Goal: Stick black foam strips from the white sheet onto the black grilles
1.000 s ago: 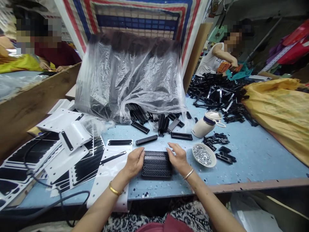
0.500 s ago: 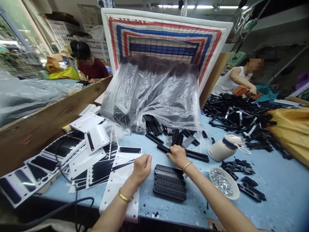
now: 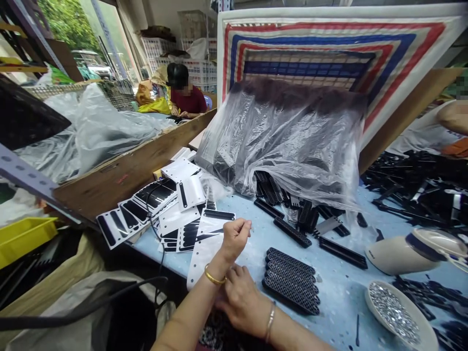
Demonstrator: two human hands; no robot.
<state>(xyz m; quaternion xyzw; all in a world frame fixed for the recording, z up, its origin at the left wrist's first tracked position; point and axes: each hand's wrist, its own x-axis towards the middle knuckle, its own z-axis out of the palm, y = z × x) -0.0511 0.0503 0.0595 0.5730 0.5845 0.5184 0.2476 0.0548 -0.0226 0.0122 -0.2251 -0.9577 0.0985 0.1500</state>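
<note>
My left hand (image 3: 236,239), with a gold bangle at the wrist, is closed in a fist above a white sheet (image 3: 204,261); anything inside it is hidden. Just below that wrist is my right hand (image 3: 243,297), wearing a silver bracelet. Its fingers are bent against my left forearm, their tips out of sight. To the right, several black perforated strips (image 3: 291,280) lie side by side in a block on the blue table. Behind them rest a loose textured black strip (image 3: 292,231) and a smooth-edged black strip (image 3: 342,252).
A clear plastic cover (image 3: 292,141) hangs from a tilted striped crate (image 3: 332,24) over more black pieces. White sheets with black strips (image 3: 148,207) lie left by a wooden board (image 3: 135,163). Right are a bowl of metal bits (image 3: 397,312) and a cream bottle (image 3: 402,253). Two people sit beyond.
My view has swung left. My right hand has let go of the black strip at the back and come down beside my left wrist. My left hand stays a fist.
</note>
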